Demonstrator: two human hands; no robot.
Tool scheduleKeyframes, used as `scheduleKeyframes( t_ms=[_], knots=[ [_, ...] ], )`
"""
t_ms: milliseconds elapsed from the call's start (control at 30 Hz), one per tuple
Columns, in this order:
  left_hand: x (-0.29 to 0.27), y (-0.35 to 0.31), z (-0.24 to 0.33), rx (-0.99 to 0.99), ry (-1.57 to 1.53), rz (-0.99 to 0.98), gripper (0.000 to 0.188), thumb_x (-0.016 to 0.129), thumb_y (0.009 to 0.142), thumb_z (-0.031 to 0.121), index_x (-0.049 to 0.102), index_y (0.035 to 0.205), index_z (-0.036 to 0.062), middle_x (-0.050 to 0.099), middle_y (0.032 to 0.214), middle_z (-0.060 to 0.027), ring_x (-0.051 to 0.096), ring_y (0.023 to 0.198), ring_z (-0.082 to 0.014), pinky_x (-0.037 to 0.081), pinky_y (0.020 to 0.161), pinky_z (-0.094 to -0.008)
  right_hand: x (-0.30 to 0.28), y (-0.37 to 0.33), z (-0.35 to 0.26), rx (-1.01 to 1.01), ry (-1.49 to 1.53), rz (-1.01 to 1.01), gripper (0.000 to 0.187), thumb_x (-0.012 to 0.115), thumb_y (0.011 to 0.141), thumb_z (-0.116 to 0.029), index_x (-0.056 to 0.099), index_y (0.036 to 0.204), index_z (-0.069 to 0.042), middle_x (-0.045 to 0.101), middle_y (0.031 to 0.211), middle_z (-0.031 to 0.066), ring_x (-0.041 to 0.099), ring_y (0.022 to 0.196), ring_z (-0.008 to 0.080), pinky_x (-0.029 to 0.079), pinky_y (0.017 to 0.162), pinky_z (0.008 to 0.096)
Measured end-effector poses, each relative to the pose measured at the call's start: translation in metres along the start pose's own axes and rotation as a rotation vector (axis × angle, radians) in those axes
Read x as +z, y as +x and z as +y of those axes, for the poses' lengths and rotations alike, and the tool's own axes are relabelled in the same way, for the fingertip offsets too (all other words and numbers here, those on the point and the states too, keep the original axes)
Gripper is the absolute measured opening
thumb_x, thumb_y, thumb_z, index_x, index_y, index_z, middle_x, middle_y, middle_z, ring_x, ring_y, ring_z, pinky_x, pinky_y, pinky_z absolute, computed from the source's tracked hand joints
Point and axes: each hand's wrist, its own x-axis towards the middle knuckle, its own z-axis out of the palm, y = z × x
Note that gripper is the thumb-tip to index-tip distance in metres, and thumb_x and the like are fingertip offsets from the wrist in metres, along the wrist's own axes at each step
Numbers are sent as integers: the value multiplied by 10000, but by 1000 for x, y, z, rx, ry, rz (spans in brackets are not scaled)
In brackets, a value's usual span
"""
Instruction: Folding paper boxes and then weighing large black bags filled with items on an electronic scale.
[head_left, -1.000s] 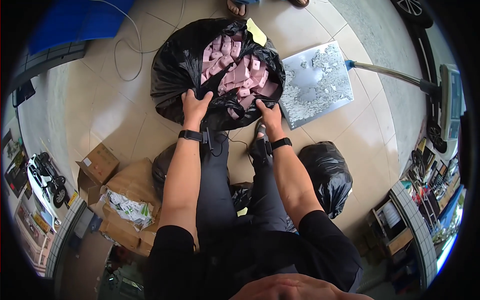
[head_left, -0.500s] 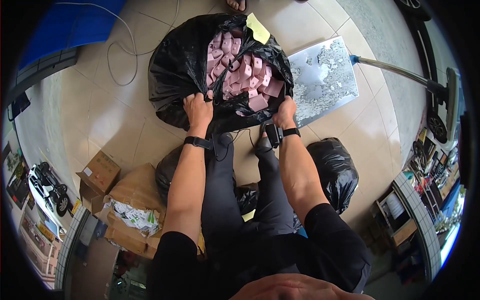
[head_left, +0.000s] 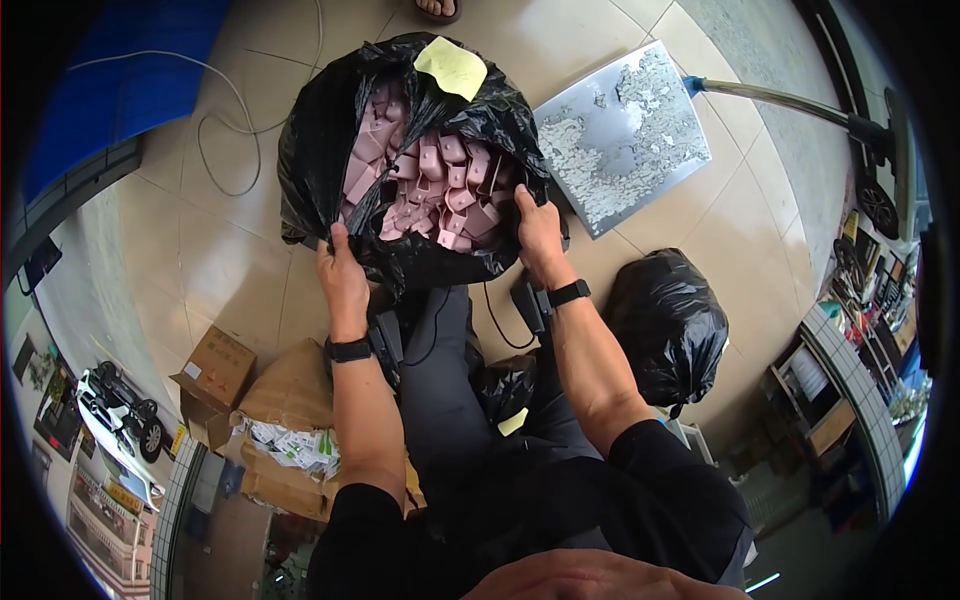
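A large black plastic bag [head_left: 318, 150] is held in front of me, its torn mouth facing up. Inside lie many small pink box-shaped pieces [head_left: 440, 185], loosely heaped. My left hand [head_left: 345, 280] grips the bag's near left edge, thumb on top. On the near right edge, my right hand [head_left: 540, 228] is closed round the plastic, its thumb pointing away from me. The fingers under the rim are hidden on both sides. A pale yellow paper [head_left: 452, 68] lies on the bag's far edge. Each wrist wears a black band with a small device.
A worn metal platform [head_left: 625, 140] with a pole [head_left: 770, 95] stands at the far right. Another filled black bag [head_left: 668, 325] sits right of my legs. Cardboard boxes [head_left: 215, 370] and an open carton of packets [head_left: 290, 445] are at left. A cable [head_left: 245, 115] crosses the tiles.
The bag has shifted left, away from the metal platform, with both hands still on it. My left hand has moved outward, and more pink pieces show on the left.
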Motion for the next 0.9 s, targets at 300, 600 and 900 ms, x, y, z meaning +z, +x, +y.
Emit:
scheduleKeyframes(
  t_ms=[300, 600, 900],
  knots=[
    [-31, -62, 96, -58, -47, -93, 470, 510, 1000, 393, 512, 1206, -30, 598, 1012, -47, 556, 859, -123, 440, 720, -232, -18, -59, -47, -2, -35, 35, 240, 587, 947, -228, 617, 814, -31, 542, 733, -33, 437, 644, 70, 379, 571, 277],
    [-27, -139, 143, -241, 56, 57, 409, 503, 983, 299, 462, 1248, -9, 502, 1066, -66, 477, 883, -149, 439, 717, -283, -72, -109, -69, 41, 88, 62, 248, 588, 945, -231, 608, 793, -36, 529, 716, -30, 422, 628, 82, 360, 562, 273],
    [4, -219, 148, -128, -144, -121, 407, 561, 945, 253, 498, 1270, 16, 548, 1104, -79, 546, 920, -189, 472, 777, -301, -166, -147, -140, 119, 145, 77, 226, 585, 951, -228, 623, 943, -4, 611, 830, 30, 545, 688, 121, 478, 615, 309]
  ],
)
